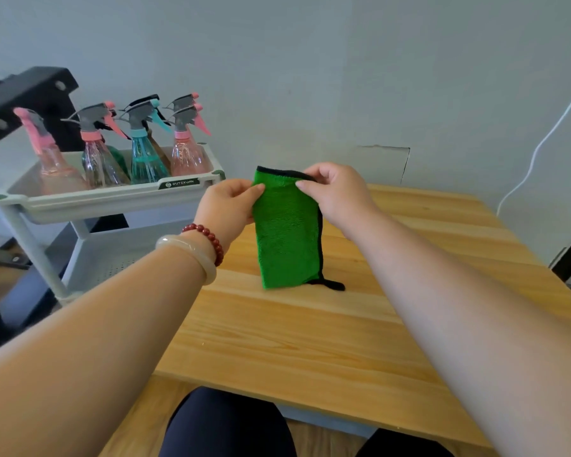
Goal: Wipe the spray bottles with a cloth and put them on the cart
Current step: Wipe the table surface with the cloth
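A green cloth point(285, 232) with black edging hangs folded above the wooden table point(310, 341), its lower end touching the tabletop. My left hand point(226, 207) pinches its upper left corner and my right hand point(335, 192) pinches its upper right corner. Several spray bottles stand in the top tray of the grey cart point(112, 199) at the left: a pink bottle point(48, 153), a clear bottle with a pink collar point(96, 153), a teal bottle point(144, 153) and another pink bottle point(187, 150). More bottles stand partly hidden behind them.
The cart has a lower shelf point(112, 255) beside the table's left edge. A black frame point(20, 100) rises behind the cart. A white cable point(541, 150) runs down the wall at the right. My knees show under the table's near edge.
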A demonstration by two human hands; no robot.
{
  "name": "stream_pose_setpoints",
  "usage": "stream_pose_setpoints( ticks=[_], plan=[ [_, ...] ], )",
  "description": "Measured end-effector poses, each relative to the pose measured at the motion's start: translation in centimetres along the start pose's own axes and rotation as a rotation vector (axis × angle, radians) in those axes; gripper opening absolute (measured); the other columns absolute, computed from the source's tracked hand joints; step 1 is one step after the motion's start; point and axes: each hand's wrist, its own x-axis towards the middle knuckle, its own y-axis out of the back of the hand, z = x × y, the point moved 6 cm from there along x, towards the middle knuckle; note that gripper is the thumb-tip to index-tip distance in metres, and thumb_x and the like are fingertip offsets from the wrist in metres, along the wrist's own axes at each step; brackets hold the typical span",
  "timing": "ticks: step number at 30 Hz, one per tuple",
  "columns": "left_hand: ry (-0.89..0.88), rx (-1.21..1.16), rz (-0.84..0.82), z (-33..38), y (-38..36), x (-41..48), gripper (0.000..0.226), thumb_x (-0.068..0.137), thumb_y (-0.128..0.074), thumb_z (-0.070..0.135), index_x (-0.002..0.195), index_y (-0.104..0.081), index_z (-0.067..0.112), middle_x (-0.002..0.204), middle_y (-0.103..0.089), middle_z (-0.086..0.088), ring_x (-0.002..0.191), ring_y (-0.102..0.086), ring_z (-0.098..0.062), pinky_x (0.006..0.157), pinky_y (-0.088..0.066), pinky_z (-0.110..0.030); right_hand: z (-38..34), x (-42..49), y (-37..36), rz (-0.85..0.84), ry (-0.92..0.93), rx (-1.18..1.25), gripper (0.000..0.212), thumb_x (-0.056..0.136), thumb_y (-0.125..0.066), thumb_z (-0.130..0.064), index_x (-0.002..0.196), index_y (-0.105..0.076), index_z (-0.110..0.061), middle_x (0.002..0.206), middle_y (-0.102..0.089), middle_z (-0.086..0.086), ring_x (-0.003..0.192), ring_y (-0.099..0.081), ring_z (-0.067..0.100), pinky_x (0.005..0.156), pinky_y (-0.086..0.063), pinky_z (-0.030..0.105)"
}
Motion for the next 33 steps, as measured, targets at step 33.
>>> stream_pose_setpoints(
  ticks=[33],
  plan=[
    [-0.031, 0.730, -0.402, -7.4, 1.2, -7.1, 0.022, 0.091, -0.062, 0.014, 0.079, -0.070, 0.030, 0.082, -0.067, 0.017, 0.079, -0.061, -0.003, 0.076, -0.045, -0.019, 8.4, -10.2, -3.5, -0.548, 0.041, -0.299, 0.024, 0.082, -0.080, -0.021, 0.106, -0.077, -0.016, 0.116, -0.071, -0.007, 0.108, -0.062, 0.005, 0.099, -0.046, 0.023]
  ],
)
